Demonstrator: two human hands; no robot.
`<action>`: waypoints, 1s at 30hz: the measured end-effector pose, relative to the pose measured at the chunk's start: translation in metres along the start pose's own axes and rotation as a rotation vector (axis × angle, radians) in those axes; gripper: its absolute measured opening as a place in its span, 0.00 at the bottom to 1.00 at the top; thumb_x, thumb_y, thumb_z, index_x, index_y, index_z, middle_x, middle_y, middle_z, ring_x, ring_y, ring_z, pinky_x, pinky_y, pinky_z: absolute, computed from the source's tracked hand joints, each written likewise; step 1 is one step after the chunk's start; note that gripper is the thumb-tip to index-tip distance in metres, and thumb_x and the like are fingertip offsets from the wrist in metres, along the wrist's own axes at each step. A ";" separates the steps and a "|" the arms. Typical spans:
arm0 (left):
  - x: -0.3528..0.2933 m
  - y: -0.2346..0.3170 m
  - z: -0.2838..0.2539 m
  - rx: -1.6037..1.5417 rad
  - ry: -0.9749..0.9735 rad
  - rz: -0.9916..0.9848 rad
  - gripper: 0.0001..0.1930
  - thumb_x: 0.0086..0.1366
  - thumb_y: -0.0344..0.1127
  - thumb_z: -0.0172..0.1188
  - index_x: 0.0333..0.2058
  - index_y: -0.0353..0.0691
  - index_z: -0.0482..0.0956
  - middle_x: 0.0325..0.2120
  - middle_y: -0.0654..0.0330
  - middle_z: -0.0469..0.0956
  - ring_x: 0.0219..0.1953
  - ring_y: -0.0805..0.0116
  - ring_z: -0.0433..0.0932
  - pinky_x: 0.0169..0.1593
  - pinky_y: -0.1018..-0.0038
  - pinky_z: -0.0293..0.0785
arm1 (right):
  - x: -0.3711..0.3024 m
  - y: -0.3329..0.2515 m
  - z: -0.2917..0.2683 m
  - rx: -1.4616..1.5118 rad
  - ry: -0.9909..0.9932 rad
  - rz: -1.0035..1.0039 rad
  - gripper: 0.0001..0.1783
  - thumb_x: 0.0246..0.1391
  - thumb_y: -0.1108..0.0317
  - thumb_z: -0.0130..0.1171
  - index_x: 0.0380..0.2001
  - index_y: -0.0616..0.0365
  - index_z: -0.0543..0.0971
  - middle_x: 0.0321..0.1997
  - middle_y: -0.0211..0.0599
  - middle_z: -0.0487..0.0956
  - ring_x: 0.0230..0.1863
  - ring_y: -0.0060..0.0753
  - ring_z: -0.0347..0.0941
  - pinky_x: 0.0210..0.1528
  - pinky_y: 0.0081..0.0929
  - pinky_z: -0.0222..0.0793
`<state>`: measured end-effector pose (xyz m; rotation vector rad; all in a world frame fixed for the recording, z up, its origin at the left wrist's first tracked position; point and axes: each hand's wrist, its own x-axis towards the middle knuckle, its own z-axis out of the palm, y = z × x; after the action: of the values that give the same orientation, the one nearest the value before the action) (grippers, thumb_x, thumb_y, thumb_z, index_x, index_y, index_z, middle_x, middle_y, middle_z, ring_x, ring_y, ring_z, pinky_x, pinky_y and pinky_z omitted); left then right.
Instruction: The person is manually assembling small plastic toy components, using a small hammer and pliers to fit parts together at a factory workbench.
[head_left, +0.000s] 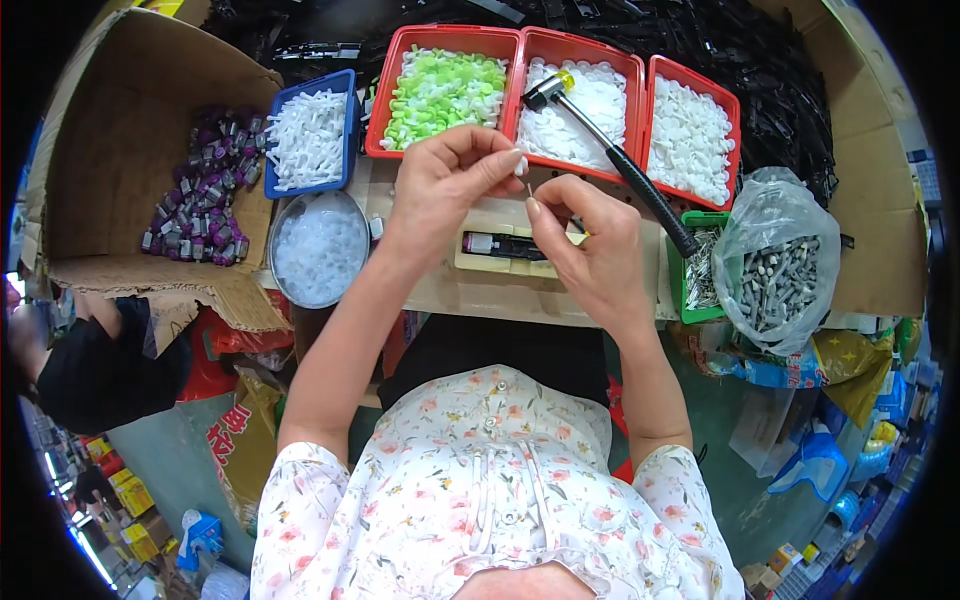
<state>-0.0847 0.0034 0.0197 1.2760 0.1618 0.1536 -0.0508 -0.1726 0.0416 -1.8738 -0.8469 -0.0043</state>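
Hands work close together over the bench (440, 292), in the head camera's view; the left hand (438, 190) is closed at the thumb and forefinger, pinching a small white piece (520, 168) that peeks out past the thumb; the right hand (598, 245), just beside it, pinches a thin pin (531, 188), its tip pointing up toward the white piece, and whether the two touch I cannot tell. Below them on the bench sits a cream block (470, 263), with a dark part (515, 245) lying in its recess, partly hidden by the right hand. Behind the hands stand three bins; the left red bin (378, 105) holds green and white pieces, the middle red bin (560, 163) and right red bin (736, 130) white ones; a hammer (630, 172) lies slantwise across the latter two. Off to the left are a blue bin (354, 130) of white sticks, a round bowl (368, 245) of translucent pieces and a carton (90, 180) of purple-and-silver parts (205, 190); to the right, a green bin (705, 314) of metal pins touches a clear bag (785, 200) of grey pieces (780, 285).
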 end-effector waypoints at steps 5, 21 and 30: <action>-0.016 -0.007 0.013 0.005 0.054 0.064 0.07 0.66 0.30 0.64 0.38 0.33 0.81 0.30 0.64 0.81 0.32 0.79 0.79 0.39 0.81 0.77 | -0.003 0.005 0.002 0.066 -0.045 0.049 0.06 0.57 0.74 0.60 0.29 0.67 0.77 0.23 0.35 0.75 0.24 0.20 0.68 0.29 0.23 0.67; -0.030 -0.012 0.007 0.052 0.048 0.178 0.05 0.64 0.26 0.65 0.38 0.33 0.82 0.32 0.64 0.82 0.35 0.81 0.78 0.41 0.82 0.76 | -0.007 0.012 -0.002 0.164 -0.153 0.181 0.07 0.57 0.72 0.59 0.29 0.65 0.76 0.24 0.26 0.74 0.25 0.14 0.67 0.26 0.18 0.63; -0.038 -0.025 0.013 0.034 0.126 0.266 0.05 0.64 0.24 0.65 0.39 0.32 0.83 0.34 0.62 0.83 0.35 0.80 0.79 0.41 0.83 0.77 | -0.013 0.007 0.005 0.409 -0.106 0.361 0.05 0.59 0.74 0.58 0.29 0.63 0.76 0.24 0.25 0.74 0.26 0.14 0.69 0.28 0.17 0.65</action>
<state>-0.1182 -0.0237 0.0005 1.3190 0.1016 0.4618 -0.0589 -0.1773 0.0286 -1.6198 -0.5197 0.4616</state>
